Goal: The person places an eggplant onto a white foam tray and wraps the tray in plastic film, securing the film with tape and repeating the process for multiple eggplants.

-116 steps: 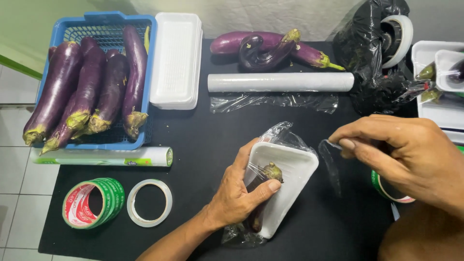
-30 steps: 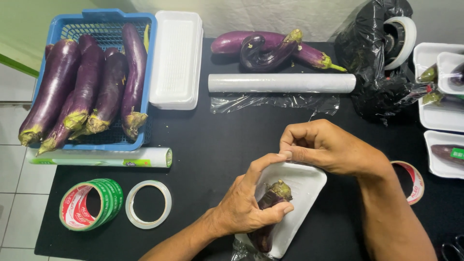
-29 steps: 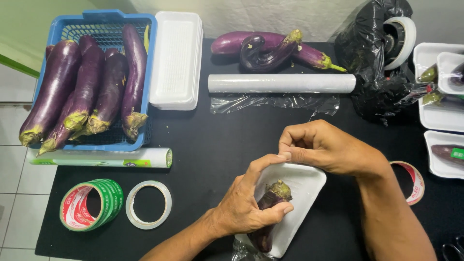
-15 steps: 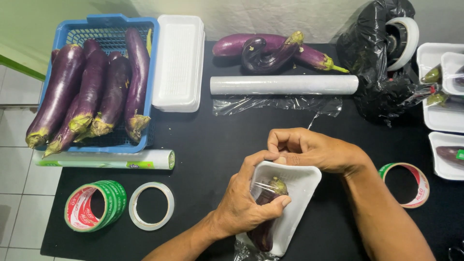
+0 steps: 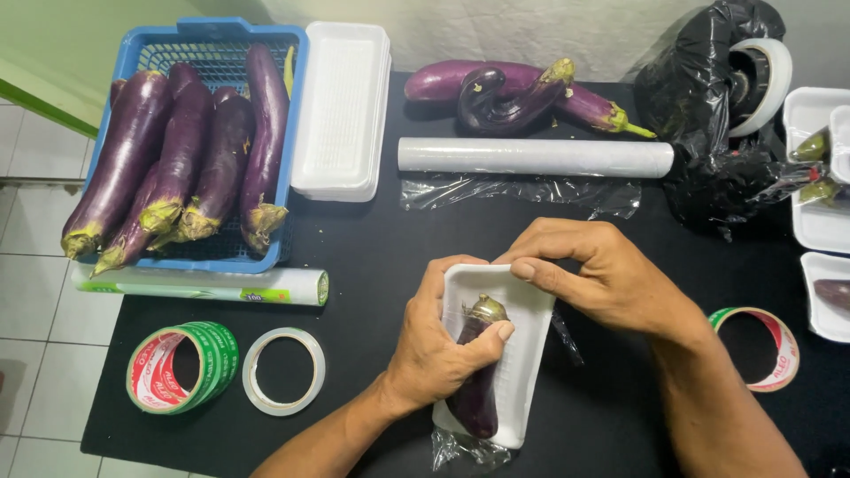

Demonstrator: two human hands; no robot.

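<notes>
Single head-mounted view, looking steeply down from above and slightly behind the hands onto a black table (image 5: 354, 257), at close working range. The far edge of the frame reaches the wall (image 5: 531, 31); the left edge takes in tiled floor (image 5: 35, 292). The forearms enter from the bottom edge. No second view is present, so no part of the scene is shared.

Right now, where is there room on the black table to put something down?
There is bare table between the white trays, the wrap roll and the left hand. Another patch lies below the tape rolls. It is crowded around the blue basket and the black bag.
</notes>
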